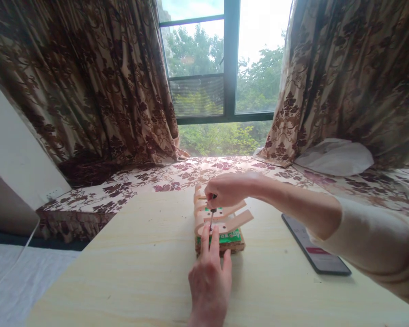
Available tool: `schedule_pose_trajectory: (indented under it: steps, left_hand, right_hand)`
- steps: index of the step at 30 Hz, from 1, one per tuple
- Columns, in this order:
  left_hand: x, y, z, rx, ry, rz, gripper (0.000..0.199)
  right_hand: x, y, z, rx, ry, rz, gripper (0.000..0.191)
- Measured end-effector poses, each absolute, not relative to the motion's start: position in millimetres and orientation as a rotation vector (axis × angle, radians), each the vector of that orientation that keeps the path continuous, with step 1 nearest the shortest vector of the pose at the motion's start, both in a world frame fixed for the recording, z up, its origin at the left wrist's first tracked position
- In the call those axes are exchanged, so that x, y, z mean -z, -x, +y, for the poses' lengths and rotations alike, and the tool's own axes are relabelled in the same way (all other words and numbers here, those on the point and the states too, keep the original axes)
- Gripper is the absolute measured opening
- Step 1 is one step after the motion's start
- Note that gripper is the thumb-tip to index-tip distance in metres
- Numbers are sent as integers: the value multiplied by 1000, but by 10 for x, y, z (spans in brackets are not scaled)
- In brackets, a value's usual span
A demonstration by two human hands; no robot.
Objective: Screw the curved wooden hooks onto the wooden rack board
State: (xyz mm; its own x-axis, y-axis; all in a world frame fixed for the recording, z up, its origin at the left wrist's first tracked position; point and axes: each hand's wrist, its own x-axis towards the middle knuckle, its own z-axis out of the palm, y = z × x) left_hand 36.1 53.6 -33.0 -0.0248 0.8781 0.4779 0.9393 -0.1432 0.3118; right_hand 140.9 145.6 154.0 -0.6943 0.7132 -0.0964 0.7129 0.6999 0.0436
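Observation:
My right hand (225,190) is closed round the dark handle of a screwdriver (212,213), whose thin shaft points down. Its tip meets a pale wooden piece (236,221) near a small dark hole or screw, too small to tell which. Stretched out from below, my left hand (210,281) rests its index and middle fingers on either side of that tip, with the thumb apart. Several similar pale curved pieces lie behind in a row, partly hidden by my right hand. Beneath them is a green printed packet (236,236) on top of a brown layered block (236,247).
All this stands on a pale wood-grain table (132,272). To the right lies a phone (315,245), partly under my right forearm. Beyond the table are a flowered cloth-covered ledge (163,177), patterned curtains (132,91), a window and a white plastic bag (334,156).

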Motion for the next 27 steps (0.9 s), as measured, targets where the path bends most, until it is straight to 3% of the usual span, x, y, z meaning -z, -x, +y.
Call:
schedule_pose_trajectory:
  steps: [10, 17, 21, 27]
  left_hand:
    - [291, -377, 521, 863, 2119, -2011, 52]
    - [336, -361, 537, 895, 2115, -2017, 52]
    - [451, -331, 577, 1025, 2093, -1954, 52]
    - [713, -230, 682, 1345, 2042, -1687, 49]
  right_hand:
    - [-1628, -1429, 1431, -7, -1125, 2802, 27]
    - [-1576, -1352, 1455, -148, -1219, 2801, 35]
    - [-1628, -1322, 1360, -25, -1117, 2849, 28]
    - [-1523, -1198, 1285, -146, -1345, 2858, 29]
